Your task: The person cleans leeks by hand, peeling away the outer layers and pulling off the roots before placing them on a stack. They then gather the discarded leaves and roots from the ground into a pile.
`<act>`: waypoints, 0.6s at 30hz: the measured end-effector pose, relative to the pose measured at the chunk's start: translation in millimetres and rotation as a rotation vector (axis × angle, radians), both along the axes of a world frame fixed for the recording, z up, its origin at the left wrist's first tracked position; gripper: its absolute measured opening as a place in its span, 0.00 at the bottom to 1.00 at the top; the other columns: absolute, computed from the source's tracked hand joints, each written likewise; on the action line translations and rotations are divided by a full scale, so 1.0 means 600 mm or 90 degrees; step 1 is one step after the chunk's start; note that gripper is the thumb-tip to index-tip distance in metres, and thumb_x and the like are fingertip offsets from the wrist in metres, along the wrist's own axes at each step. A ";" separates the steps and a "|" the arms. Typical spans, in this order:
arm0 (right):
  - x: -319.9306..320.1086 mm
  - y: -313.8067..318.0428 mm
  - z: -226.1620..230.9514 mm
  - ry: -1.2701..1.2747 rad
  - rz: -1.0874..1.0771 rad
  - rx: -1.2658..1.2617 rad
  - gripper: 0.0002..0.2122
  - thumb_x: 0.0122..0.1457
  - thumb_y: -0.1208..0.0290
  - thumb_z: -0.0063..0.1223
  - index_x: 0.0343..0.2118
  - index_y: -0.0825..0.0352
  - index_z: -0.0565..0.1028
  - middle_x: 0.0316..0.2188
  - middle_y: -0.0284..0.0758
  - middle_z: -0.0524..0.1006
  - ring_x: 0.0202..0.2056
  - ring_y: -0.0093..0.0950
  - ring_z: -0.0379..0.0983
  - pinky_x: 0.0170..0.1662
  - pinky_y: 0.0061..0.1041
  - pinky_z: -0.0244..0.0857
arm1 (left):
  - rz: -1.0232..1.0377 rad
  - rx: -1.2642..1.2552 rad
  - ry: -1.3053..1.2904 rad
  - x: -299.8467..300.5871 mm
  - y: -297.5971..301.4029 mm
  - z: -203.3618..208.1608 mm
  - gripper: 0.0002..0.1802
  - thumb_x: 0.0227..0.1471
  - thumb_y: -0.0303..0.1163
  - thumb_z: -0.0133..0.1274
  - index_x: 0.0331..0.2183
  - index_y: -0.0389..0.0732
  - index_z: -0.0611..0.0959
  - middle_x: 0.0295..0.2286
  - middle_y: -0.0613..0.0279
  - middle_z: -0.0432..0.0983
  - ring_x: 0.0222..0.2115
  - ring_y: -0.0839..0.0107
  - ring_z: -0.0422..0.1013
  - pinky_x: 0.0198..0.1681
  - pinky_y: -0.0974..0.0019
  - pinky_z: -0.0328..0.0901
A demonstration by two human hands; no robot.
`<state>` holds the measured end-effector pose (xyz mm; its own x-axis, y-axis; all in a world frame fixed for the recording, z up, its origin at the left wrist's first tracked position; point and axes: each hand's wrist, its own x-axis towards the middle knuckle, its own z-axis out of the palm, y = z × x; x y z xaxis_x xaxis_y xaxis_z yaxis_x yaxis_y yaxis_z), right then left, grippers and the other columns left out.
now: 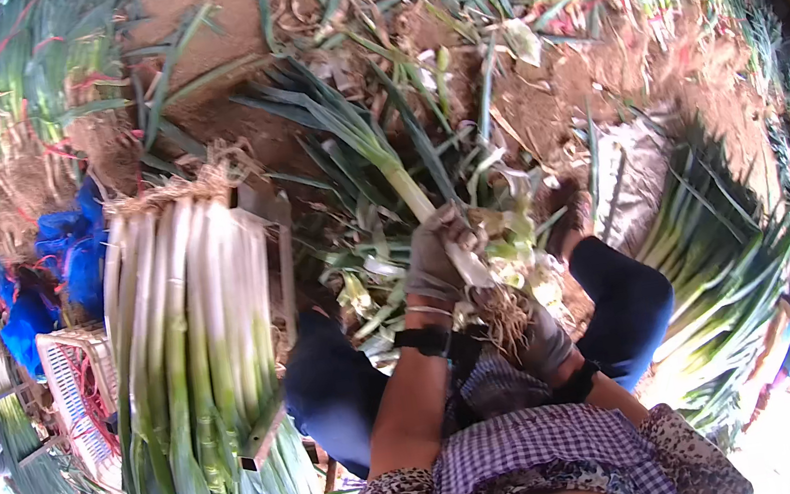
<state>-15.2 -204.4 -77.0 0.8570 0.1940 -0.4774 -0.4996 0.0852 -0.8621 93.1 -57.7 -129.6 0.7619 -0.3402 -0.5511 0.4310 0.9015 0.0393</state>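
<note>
Left hand (437,256) clamps its grip around a leek (395,176) stalk; right hand (541,338) closes on its roots, beside stacked leeks (193,316).

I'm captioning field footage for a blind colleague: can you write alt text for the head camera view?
Seen from above, a seated person's gloved left hand grips the white stalk of a leek while the gloved right hand sits at its roots. A stack of cleaned leeks lies to the left beside a white crate, with more leeks on the bare soil to the right.

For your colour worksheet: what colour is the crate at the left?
White crate, head view.
</note>
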 end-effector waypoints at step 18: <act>0.085 0.059 -0.012 -0.471 0.117 -0.180 0.15 0.63 0.68 0.37 0.50 0.65 0.68 0.43 0.37 0.74 0.43 0.28 0.72 0.45 0.25 0.68 | 0.078 -0.051 -0.046 0.060 0.037 0.053 0.17 0.53 0.35 0.46 0.15 0.44 0.70 0.10 0.66 0.66 0.11 0.66 0.65 0.28 0.62 0.67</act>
